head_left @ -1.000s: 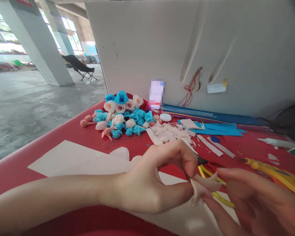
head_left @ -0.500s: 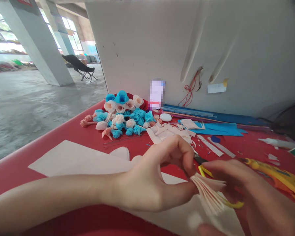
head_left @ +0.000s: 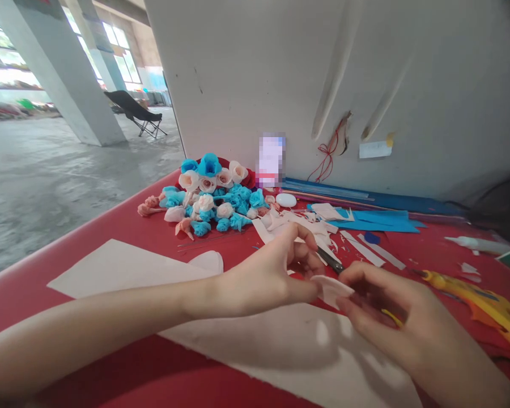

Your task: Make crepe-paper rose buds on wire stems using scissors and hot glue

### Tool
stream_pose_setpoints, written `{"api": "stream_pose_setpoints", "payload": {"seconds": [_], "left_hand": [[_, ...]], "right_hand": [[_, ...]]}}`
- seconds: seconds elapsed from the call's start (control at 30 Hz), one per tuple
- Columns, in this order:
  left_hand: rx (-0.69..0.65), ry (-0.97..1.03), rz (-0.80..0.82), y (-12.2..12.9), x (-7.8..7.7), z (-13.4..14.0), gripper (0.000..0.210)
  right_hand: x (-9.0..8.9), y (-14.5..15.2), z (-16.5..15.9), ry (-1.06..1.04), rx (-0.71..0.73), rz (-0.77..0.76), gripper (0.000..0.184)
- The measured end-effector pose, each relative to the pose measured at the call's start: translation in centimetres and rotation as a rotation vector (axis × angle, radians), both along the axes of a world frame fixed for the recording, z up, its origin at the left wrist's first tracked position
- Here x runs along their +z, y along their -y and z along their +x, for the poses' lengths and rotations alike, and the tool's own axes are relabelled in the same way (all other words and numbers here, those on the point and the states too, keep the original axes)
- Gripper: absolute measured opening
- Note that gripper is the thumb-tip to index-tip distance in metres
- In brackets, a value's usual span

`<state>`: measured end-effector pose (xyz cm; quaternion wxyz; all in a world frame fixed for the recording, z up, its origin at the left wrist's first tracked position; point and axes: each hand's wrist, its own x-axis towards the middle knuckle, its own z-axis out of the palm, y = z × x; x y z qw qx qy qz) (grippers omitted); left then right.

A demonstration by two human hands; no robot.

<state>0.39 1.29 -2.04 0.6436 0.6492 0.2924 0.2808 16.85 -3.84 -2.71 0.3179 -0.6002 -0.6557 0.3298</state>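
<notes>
My left hand (head_left: pixel 280 277) is closed, pinching the left end of a small stack of pale pink paper pieces (head_left: pixel 334 290) between thumb and fingers. At the stack's right end, my right hand (head_left: pixel 391 309) pinches with thumb and forefinger. Scissors sit within the right hand too: their dark blade (head_left: pixel 330 259) points away to the upper left, and a bit of yellow handle shows by the palm. Fingers hide the rest of them. Below both hands lies a large pale pink paper sheet (head_left: pixel 280 345) on the red table. Rounded paper petals (head_left: pixel 208 262) lie behind my left forearm.
Blue and pink paper flowers (head_left: pixel 221 204) are heaped at the back left, near a propped phone (head_left: pixel 271 161). Paper scraps (head_left: pixel 297 225) and blue strips (head_left: pixel 374 220) lie behind my hands. A yellow glue gun (head_left: pixel 471 300) rests at the right.
The fanned paper stack is now held flatter and farther from me. My right hand has come in from the right to pinch its end, and the scissors have shifted left with it.
</notes>
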Motion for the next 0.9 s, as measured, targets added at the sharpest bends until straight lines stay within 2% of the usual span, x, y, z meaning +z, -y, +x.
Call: {"api": "stream_pose_setpoints", "payload": {"seconds": [0.1, 0.2, 0.3, 0.43, 0.5, 0.67, 0.77, 0.9], "left_hand": [[-0.009, 0.046, -0.014, -0.5, -0.5, 0.0, 0.024], [-0.037, -0.111, 0.118, -0.6, -0.7, -0.1, 0.014], [-0.064, -0.261, 0.263, -0.4, -0.5, -0.3, 0.020], [-0.082, -0.241, 0.368, -0.6, -0.1, -0.5, 0.024], [-0.129, -0.298, 0.415, -0.9, 0.0, -0.6, 0.025], [-0.402, -0.457, 0.467, -1.6, -0.3, -1.0, 0.021], [-0.432, -0.504, 0.522, -1.4, -0.7, -0.9, 0.015], [-0.432, -0.552, 0.530, -0.6, -0.8, -0.6, 0.012]], "right_hand": [[-0.3, -0.6, 0.1, -0.182, -0.019, -0.149, 0.022], [-0.6, -1.0, 0.5, -0.329, -0.035, -0.191, 0.025], [-0.8, -1.0, 0.7, -0.456, -0.044, -0.246, 0.024], [-0.9, -0.9, 0.3, -0.565, -0.055, -0.333, 0.023], [-1.1, -0.9, 0.1, -0.527, -0.016, -0.285, 0.020], [-1.3, -1.3, 0.4, -0.211, 0.122, -0.128, 0.015], [-1.3, -1.7, 0.7, -0.056, 0.224, -0.098, 0.013], [-1.2, -2.0, 0.9, 0.108, 0.257, -0.152, 0.018]]}}
